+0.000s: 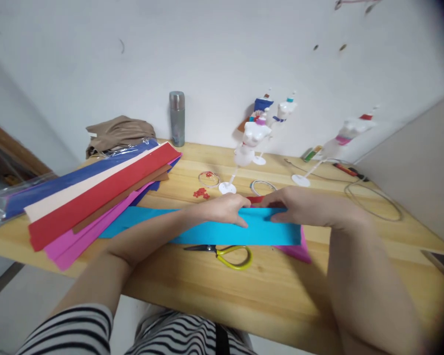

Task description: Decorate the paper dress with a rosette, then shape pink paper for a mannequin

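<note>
A long turquoise strip (207,232) lies across the table in front of me. My left hand (231,208) rests on its upper edge, thumb and fingers apart. My right hand (286,204) is at the strip's upper edge further right, thumb over the turquoise and fingers behind, closed on it. A red piece (255,200) shows between the hands, behind the strip. A pink piece (296,250) sticks out under its right end. Scissors with yellow handles (235,257) lie just below the strip, touched by neither hand.
Coloured strips (103,197) are fanned out at the left. Behind stand a flask (177,118), a brown cloth (120,133) and white mannequin stands (227,188). Red cut-outs (201,193) and a coiled cord (262,187) lie on the wooden table (207,291).
</note>
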### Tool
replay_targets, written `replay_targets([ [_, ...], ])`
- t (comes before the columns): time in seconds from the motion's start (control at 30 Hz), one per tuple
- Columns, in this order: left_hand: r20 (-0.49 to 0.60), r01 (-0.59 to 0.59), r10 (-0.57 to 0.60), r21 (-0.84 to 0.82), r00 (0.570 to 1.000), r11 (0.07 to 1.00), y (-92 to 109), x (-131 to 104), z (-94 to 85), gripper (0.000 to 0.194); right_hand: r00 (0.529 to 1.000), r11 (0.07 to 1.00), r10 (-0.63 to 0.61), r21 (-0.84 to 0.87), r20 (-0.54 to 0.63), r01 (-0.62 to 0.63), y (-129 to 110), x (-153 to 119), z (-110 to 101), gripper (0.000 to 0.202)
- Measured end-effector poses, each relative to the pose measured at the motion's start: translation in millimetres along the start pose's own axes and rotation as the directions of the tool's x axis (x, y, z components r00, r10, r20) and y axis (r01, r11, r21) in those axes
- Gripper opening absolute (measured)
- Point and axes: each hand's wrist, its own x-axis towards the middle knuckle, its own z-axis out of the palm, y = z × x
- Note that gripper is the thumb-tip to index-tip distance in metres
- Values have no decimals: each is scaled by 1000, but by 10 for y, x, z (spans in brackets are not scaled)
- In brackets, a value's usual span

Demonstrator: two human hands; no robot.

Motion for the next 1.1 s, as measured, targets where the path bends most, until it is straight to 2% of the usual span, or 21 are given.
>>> replay_targets([
  [0.1, -15, 21, -21, 11, 1000, 1000, -57, -14, -52, 29, 991, 997, 50, -71, 121, -41, 40, 96, 22, 12],
  [0.3, 66, 61, -60, -17, 996, 998, -201, -34, -171, 22, 990, 996, 81, 37, 112, -85, 237, 163, 24, 6],
  [0.5, 212, -5, 19, -70, 977, 998, -228, 2, -84, 34, 979, 989, 107, 86, 174, -123, 271, 175, 32, 16],
  [0.6, 208, -11, 24, -63, 978, 998, -213, -3, -42, 35, 981, 990, 123, 50, 152, -132, 244, 161, 15, 16],
  [0.77, 193, 50, -35, -75, 980, 996, -209, -14, -41, 35, 984, 992, 126, -22, 128, -125, 216, 136, 0, 19],
  [1.0, 189, 104, -89, -72, 978, 992, -174, 0, -41, 34, 993, 994, 74, 78, 91, -81, 192, 103, 35, 10],
  [1.1, 170, 119, -104, -76, 980, 990, -154, -9, -58, 30, 995, 996, 77, 42, 66, -80, 173, 94, 38, 12],
])
